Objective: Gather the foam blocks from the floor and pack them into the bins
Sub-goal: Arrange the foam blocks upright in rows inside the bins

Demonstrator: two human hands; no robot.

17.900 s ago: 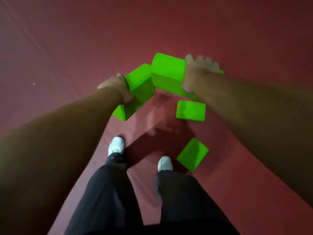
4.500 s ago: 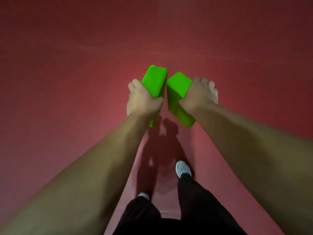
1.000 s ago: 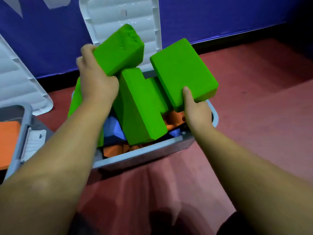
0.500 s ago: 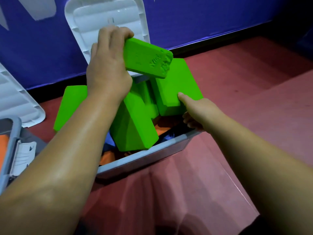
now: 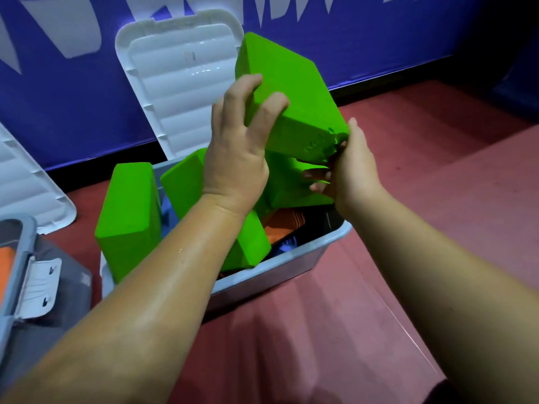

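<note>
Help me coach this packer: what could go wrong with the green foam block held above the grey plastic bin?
The grey plastic bin looks crowded: tilted green blocks inside rise above its rim, so the raised green foam block, gripped by left hand and right hand, may perch and slide off. The leftmost green block leans at the bin's edge; a nudge could tip it out.

Bin [image 5: 291, 263] crammed w/ green blocks [image 5: 128, 211] — gap only nr right-front corner.
</note>
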